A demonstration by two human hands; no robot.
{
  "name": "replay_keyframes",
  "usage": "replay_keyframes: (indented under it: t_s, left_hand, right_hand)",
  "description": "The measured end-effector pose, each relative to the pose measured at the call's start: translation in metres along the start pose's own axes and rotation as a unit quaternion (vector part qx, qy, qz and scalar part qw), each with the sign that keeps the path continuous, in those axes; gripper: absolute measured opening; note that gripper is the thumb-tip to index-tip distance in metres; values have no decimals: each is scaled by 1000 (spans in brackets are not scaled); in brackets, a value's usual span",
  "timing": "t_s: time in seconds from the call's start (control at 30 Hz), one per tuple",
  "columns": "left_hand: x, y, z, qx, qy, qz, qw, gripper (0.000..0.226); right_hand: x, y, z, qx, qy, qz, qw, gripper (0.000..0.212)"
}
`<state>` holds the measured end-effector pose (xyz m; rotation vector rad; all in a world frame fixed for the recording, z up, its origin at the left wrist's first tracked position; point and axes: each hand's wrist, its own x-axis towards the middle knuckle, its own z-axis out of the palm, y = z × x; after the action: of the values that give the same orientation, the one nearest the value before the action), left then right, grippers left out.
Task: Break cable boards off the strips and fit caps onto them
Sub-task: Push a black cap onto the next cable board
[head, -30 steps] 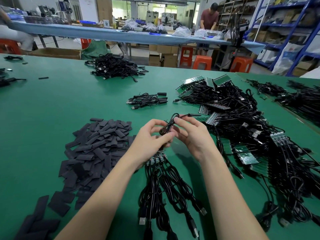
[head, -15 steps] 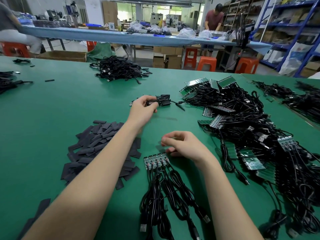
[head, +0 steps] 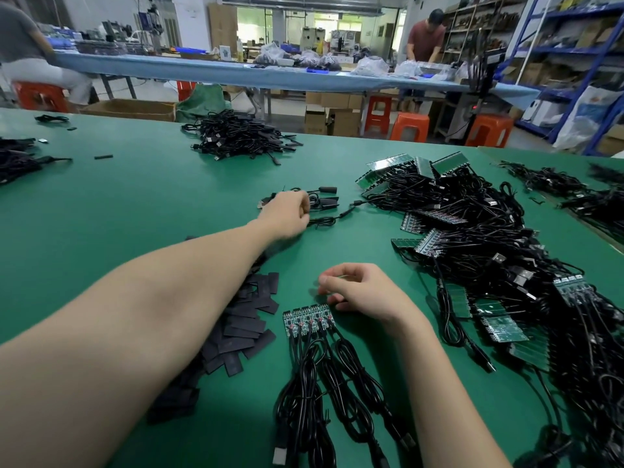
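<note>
The strip of cable boards (head: 308, 319) lies just below centre frame, its long axis running left to right, cables trailing toward the bottom edge. The right hand (head: 359, 292) sits nearest, just above and right of the strip's right end, fingers loosely curled and holding nothing. The left hand (head: 287, 211) is stretched up toward centre frame at the small cluster of capped cables (head: 322, 201), fingers curled; whether it grips one I cannot tell. The pile of black caps (head: 246, 319) lies immediately left of the strip.
</note>
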<state>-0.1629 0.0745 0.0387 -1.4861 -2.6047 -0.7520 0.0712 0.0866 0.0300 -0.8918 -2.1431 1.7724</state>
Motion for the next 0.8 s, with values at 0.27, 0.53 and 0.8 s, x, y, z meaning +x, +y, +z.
replay_keyframes:
  t_s: [0.27,0.53,0.8]
  left_hand:
    - [0,6,3,127,19,-26,991,13]
    - [-3,12,15,41,-28,4,999,21]
    - [1,4,19,141,-67,-85,984,59]
  right_hand:
    - [-1,2,1,-6,7,-6,1000,15]
    - [3,4,4,-33,13,-9,999,13]
    - [0,3,1,-28,5,-9,1000,10]
